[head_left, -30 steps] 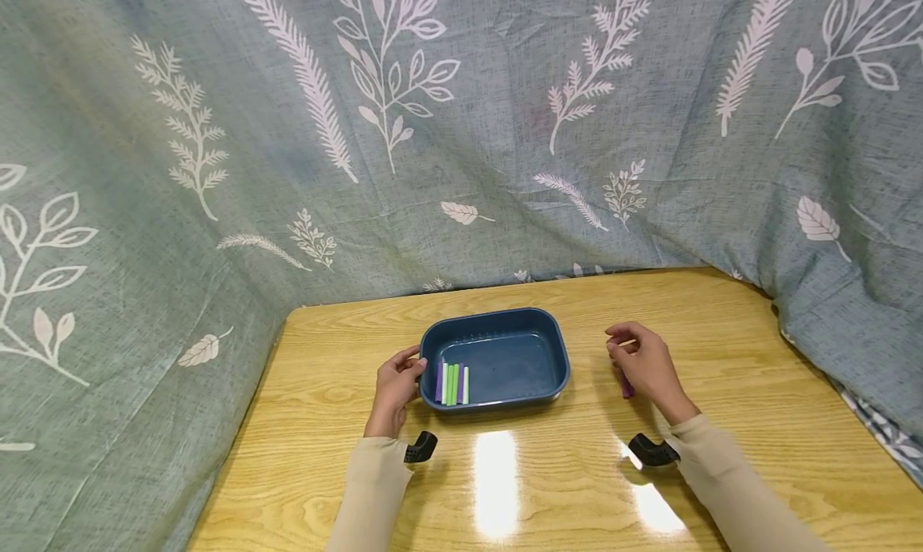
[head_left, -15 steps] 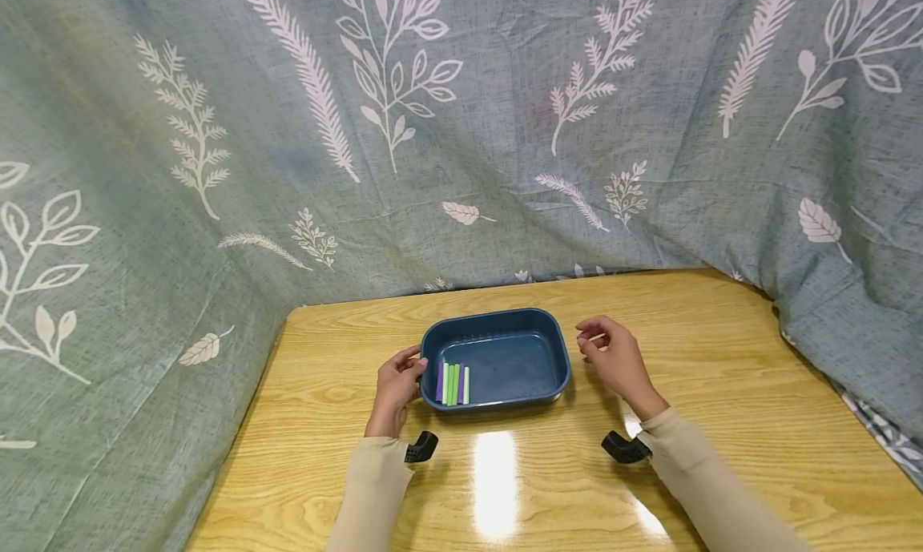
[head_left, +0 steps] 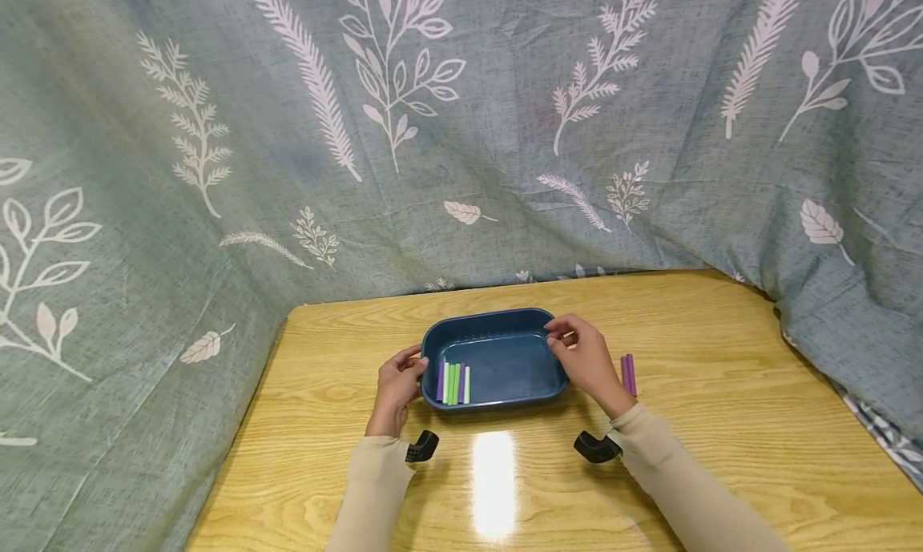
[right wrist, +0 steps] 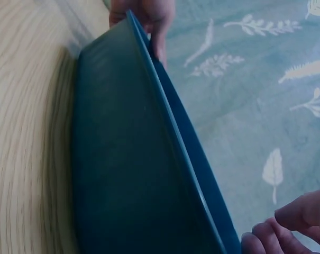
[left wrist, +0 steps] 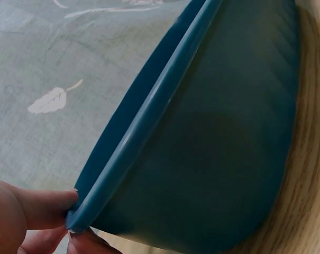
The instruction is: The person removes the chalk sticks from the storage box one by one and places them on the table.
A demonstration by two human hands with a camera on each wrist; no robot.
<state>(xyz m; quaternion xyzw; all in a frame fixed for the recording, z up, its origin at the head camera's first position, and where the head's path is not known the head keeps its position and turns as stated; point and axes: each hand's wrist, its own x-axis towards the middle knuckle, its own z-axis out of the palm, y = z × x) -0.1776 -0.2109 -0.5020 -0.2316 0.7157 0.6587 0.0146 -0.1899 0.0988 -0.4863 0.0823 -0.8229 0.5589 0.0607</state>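
Note:
A dark blue plastic tray (head_left: pixel 505 404) with rounded corners sits on the table, sticks standing side by side at its left end. These sticks (head_left: pixel 453 384) are purple, green and pale green. My left hand (head_left: pixel 394 388) pinches the tray's left rim, thumb on the inner side, as the left wrist view also shows. At the right end, my right hand (head_left: pixel 586 361) hovers at the rim with bent, loose fingers and nothing visible in them. Two purple sticks (head_left: pixel 629 374) lie parallel on the table just right of my right hand.
The wooden table (head_left: pixel 346 336) reaches back to a grey-green curtain (head_left: pixel 505 135) with white leaf prints, which also hangs along the left and right sides. Glare (head_left: pixel 493 484) shines on the table in front of the tray.
My right hand has moved left from above the purple sticks to the tray's right rim, leaving the two purple sticks uncovered on the table. The left hand has stayed on the rim.

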